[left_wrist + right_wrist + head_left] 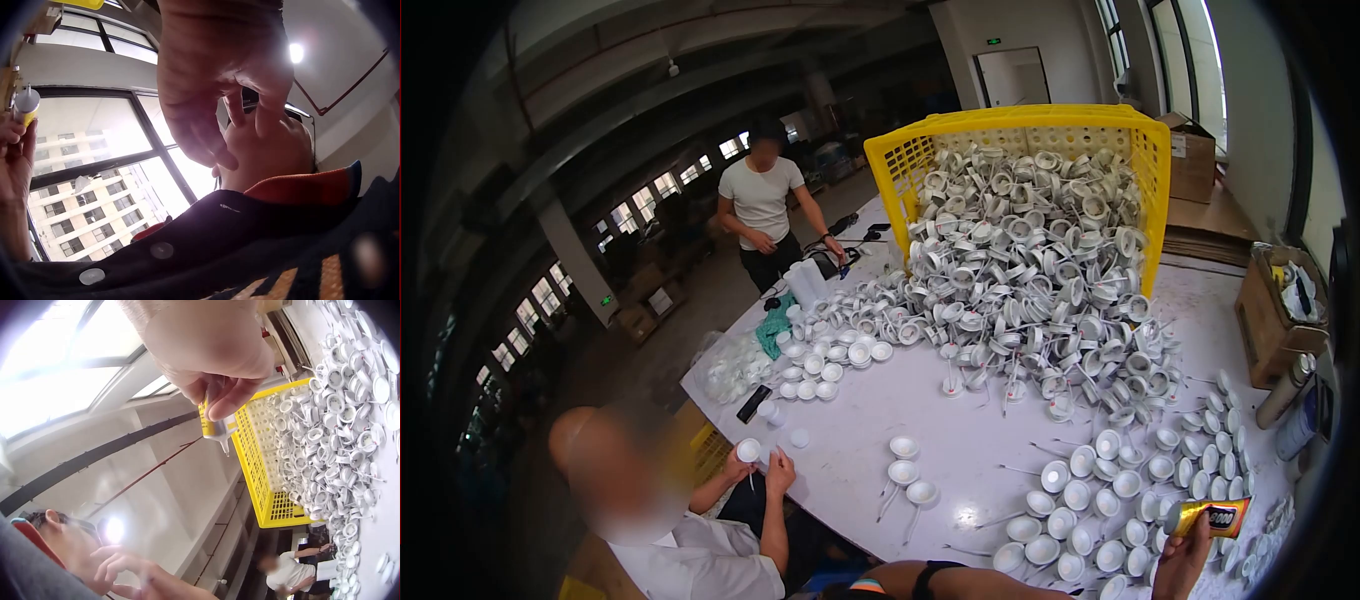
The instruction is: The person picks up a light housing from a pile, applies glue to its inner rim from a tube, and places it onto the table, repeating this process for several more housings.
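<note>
My right hand (1183, 562) grips a yellow tube (1218, 518) above the white round pieces (1110, 555) at the table's right. In the right wrist view, that hand (206, 344) pinches the tube (215, 427), its clear nozzle pointing down. The left wrist view also shows the right hand (15, 169) and the tube's tip (27, 103) at the left edge. My left hand (222, 75) is raised to the face, its fingers loosely bent at the chin or neck; exact contact is hard to tell. The right wrist view shows it (128, 565) beside the face, holding nothing visible.
A tipped yellow crate (1160, 190) spills white pieces with wires (1020, 270) across the table (850, 450). One seated person (690, 550) holds a white piece at left; another person (762, 195) stands behind. A cardboard box (1275, 320) and a metal flask (1286, 392) are at right.
</note>
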A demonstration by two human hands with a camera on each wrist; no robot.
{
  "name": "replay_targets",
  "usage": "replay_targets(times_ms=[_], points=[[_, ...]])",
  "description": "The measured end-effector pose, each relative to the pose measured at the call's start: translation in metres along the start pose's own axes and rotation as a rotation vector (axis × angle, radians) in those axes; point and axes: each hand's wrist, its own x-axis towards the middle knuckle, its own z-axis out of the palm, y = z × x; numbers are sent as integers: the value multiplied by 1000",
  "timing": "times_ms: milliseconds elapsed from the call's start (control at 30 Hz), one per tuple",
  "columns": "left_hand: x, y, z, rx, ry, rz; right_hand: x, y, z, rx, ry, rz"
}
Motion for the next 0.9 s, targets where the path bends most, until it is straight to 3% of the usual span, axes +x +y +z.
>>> replay_targets(times_ms=[133, 200, 233, 267, 300, 333, 367, 400, 467, 500, 533, 567, 633, 700, 800, 867, 900], points=[[-12, -5, -3, -7, -69, -3, 3, 2, 2, 8, 40, 14], [-19, -4, -8, -28, -90, 1, 4, 2, -1, 59, -58, 63], [-26, 2, -9, 36, -1, -51, 6, 14, -5, -88, 1, -60], [-33, 9, -11, 74, 85, -103, 6, 15, -11, -66, 66, 7], [-40, 14, -15, 82, 169, -156, 7, 18, -18, -68, -41, -1], [-49, 16, -21, 69, 252, -213, 5, 14, -11, -52, -10, 7], [-58, 12, -27, 38, 337, -277, 2, 7, 4, -68, 174, 45], [-70, 11, -32, 150, 576, -391, 2, 0, -8, -53, 91, 80], [-125, -19, -64, 248, 963, -355, -5, -4, -1, -41, 104, 3], [-139, -28, -74, 469, 1220, -552, -4, -6, 1, -25, 67, 6], [-156, -34, -84, 378, 1405, -615, -4, -8, 2, -47, 66, -2], [-173, -41, -92, 357, 1395, -626, -2, -8, 2, -64, 55, -9], [-207, -55, -102, 249, 1509, -855, 0, -8, 1, -103, 102, -16], [-238, -75, -113, 304, 1524, -923, 1, -5, -2, -90, 136, -31], [-275, -98, -134, 506, 1623, -1102, 4, -2, -7, -75, 164, -14], [-283, -109, -146, 825, 1538, -1174, 7, -1, -6, -73, 213, -16], [-282, -111, -150, 819, 1540, -1189, 10, 0, -7, -72, 222, -6]])
